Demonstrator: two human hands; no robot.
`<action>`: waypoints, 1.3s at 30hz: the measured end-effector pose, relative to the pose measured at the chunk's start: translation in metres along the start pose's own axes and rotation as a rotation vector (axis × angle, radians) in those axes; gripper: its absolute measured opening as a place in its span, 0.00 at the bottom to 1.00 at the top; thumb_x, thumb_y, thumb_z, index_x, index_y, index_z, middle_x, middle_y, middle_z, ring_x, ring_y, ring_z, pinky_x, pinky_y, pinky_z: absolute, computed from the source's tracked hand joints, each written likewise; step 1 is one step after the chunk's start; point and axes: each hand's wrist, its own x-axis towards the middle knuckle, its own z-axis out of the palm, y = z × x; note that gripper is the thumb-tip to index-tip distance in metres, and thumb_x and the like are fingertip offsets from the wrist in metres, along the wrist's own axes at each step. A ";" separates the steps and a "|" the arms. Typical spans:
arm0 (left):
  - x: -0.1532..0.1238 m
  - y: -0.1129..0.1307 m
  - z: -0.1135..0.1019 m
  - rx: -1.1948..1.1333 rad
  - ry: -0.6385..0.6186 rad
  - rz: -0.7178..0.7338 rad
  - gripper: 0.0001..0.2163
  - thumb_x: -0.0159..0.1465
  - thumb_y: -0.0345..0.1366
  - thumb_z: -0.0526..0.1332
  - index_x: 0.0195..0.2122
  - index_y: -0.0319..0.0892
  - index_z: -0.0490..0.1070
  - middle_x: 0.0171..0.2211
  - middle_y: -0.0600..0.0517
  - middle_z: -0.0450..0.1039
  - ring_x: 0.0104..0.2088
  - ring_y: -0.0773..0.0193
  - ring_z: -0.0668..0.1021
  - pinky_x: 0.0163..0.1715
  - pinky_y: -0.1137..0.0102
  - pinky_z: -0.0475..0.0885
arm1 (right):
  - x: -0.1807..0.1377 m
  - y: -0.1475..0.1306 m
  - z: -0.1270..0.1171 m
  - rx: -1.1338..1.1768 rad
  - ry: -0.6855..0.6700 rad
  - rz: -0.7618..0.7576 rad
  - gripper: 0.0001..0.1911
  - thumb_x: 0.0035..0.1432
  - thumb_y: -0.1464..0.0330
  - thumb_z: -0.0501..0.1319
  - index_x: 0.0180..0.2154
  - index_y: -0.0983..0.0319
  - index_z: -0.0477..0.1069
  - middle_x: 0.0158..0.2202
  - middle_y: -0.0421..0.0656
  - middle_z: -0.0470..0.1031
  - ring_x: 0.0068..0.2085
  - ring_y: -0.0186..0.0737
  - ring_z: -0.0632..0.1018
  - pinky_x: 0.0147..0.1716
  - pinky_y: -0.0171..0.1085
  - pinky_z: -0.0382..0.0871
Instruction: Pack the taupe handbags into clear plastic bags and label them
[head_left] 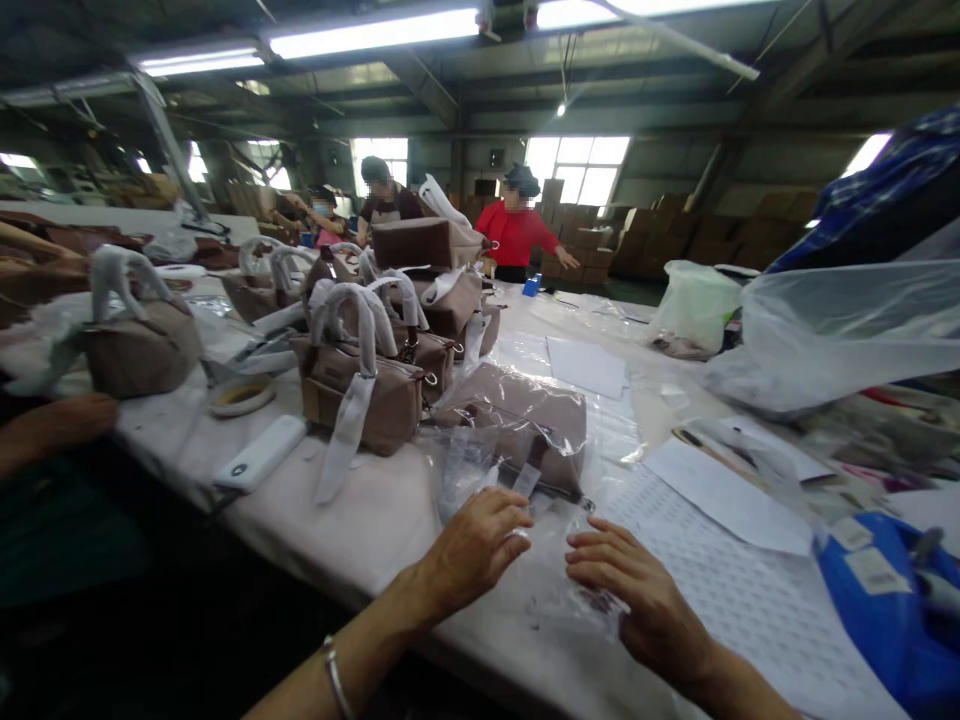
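Note:
A taupe handbag [551,405] lies on its side in a clear plastic bag [461,470], in the middle of the table. My left hand [476,545] rests at the near edge of the plastic, fingers slightly bent and thumb apart. Over the loose near end of the plastic, my right hand [641,595] is open with its fingers stretched out toward the left. A strip of white wrapping and a small metal ring show at the handbag's near side. The undersides of both hands are hidden.
Several taupe handbags [367,390] with wrapped handles stand to the left, near a tape roll [241,396] and a white device [261,453]. Paper sheets [724,495] and a blue object [870,600] lie right. A co-worker's hand [71,418] is far left; others stand behind.

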 end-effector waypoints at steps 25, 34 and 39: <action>0.096 -0.032 -0.044 -0.251 0.254 -0.333 0.10 0.58 0.37 0.66 0.40 0.43 0.76 0.37 0.51 0.79 0.37 0.61 0.78 0.38 0.70 0.71 | 0.140 0.063 0.025 0.376 0.125 0.676 0.14 0.58 0.56 0.62 0.31 0.59 0.78 0.27 0.40 0.77 0.29 0.39 0.74 0.28 0.34 0.66; 0.090 -0.045 -0.056 -0.289 0.389 -0.429 0.06 0.60 0.34 0.62 0.37 0.41 0.75 0.33 0.52 0.79 0.31 0.64 0.78 0.32 0.72 0.71 | 0.140 0.060 0.018 0.456 0.098 0.820 0.14 0.53 0.56 0.64 0.28 0.59 0.78 0.22 0.38 0.73 0.23 0.35 0.69 0.21 0.33 0.62; 0.096 -0.036 -0.047 -0.164 0.179 -0.298 0.07 0.58 0.32 0.62 0.37 0.43 0.79 0.34 0.52 0.81 0.34 0.62 0.80 0.34 0.72 0.72 | 0.141 0.055 0.014 0.335 0.088 0.686 0.13 0.54 0.56 0.63 0.28 0.57 0.79 0.26 0.40 0.78 0.29 0.39 0.75 0.28 0.35 0.67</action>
